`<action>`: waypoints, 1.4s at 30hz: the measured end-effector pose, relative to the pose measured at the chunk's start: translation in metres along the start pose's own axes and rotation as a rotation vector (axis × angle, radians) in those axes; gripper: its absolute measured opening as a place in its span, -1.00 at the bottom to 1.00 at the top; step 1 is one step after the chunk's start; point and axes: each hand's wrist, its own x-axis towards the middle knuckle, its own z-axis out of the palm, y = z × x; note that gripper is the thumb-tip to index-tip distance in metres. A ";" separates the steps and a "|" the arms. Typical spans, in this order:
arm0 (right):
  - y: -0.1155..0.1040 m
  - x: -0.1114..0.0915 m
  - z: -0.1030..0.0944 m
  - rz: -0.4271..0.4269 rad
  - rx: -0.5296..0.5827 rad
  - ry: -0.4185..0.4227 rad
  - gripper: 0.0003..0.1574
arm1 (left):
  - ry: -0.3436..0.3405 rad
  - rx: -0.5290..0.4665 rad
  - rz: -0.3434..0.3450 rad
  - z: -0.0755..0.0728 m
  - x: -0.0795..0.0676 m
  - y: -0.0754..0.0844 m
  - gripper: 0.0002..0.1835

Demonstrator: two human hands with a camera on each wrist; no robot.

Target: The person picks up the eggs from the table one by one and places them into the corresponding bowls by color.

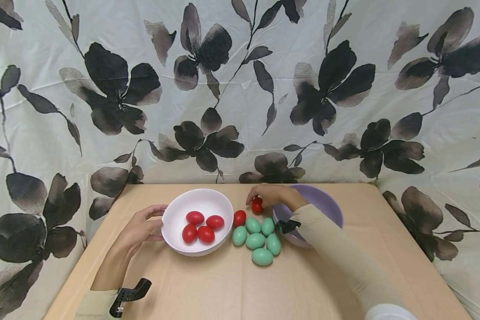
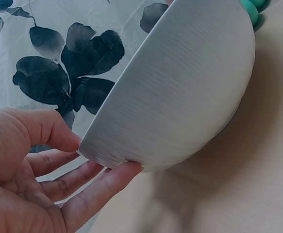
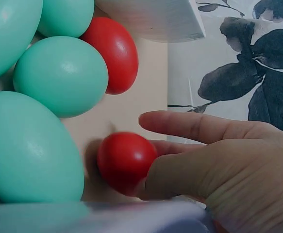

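Note:
My left hand (image 1: pixel 142 226) is at the left side of a white bowl (image 1: pixel 170 242), its fairly straight fingers and thumb touching the rim and outer wall. Several red eggs (image 1: pixel 206 234) lie inside this bowl. Beyond the green eggs, my right hand (image 1: pixel 270 194) pinches another red egg (image 3: pixel 124 162) between thumb and fingers, low over the table. One more red egg (image 1: pixel 239 218) rests on the table, close to the white bowl's right side. Several green eggs (image 1: pixel 255 241) are clustered between the two bowls.
A purple bowl (image 1: pixel 324 202) stands on the right, partly covered by my right forearm. The tan tabletop (image 1: pixel 208 289) ends at a white floral cloth (image 1: pixel 264 106) behind. Black wrist mounts (image 1: pixel 130 295) sit on both sleeves.

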 end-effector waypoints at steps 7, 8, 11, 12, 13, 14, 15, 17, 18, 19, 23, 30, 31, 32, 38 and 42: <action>0.001 0.006 0.002 -0.004 -0.042 -0.006 -0.39 | 0.001 -0.009 0.002 0.001 -0.001 0.002 -0.38; 0.000 0.006 0.002 -0.001 -0.042 -0.009 -0.42 | 0.001 -0.008 0.002 0.001 -0.001 0.002 -0.38; -0.001 0.007 0.002 0.013 -0.046 -0.016 -0.49 | 0.000 -0.004 -0.001 0.000 0.000 0.002 -0.38; -0.001 0.008 0.003 0.019 -0.045 -0.017 -0.51 | -0.001 -0.003 -0.003 0.000 0.000 0.002 -0.39; -0.001 0.008 0.003 0.028 -0.041 -0.022 -0.52 | -0.001 -0.001 -0.004 0.001 0.000 0.003 -0.39; -0.001 0.008 0.003 0.033 -0.038 -0.026 -0.53 | 0.000 0.000 -0.005 0.001 0.000 0.003 -0.39; 0.000 0.009 0.003 0.040 -0.038 -0.029 -0.54 | 0.001 0.000 -0.006 0.001 0.000 0.003 -0.39; 0.001 0.010 0.003 0.047 -0.037 -0.034 -0.56 | 0.002 -0.001 -0.006 0.001 0.000 0.003 -0.39; 0.001 0.010 0.003 0.051 -0.037 -0.036 -0.57 | 0.003 -0.001 -0.006 0.002 0.000 0.004 -0.39; 0.002 0.011 0.002 0.053 -0.040 -0.037 -0.58 | 0.004 -0.002 -0.006 0.002 0.000 0.004 -0.39; 0.003 0.011 0.000 0.051 -0.052 -0.041 -0.61 | 0.012 -0.004 -0.004 0.003 0.000 0.004 -0.38; 0.002 0.010 -0.002 0.031 -0.063 -0.067 -0.60 | 0.018 -0.011 -0.006 0.005 0.000 0.005 -0.38; 0.002 0.010 -0.002 0.033 -0.068 -0.070 -0.60 | 0.018 -0.010 -0.006 0.005 0.000 0.005 -0.38; 0.003 0.010 -0.002 0.035 -0.068 -0.071 -0.59 | 0.019 -0.010 -0.006 0.005 0.000 0.005 -0.38; 0.004 0.010 -0.002 0.050 -0.080 -0.075 -0.59 | 0.023 -0.008 -0.010 0.006 0.002 0.004 -0.39; 0.004 0.011 -0.002 0.045 -0.089 -0.076 -0.59 | 0.024 -0.007 -0.012 0.006 0.003 0.003 -0.39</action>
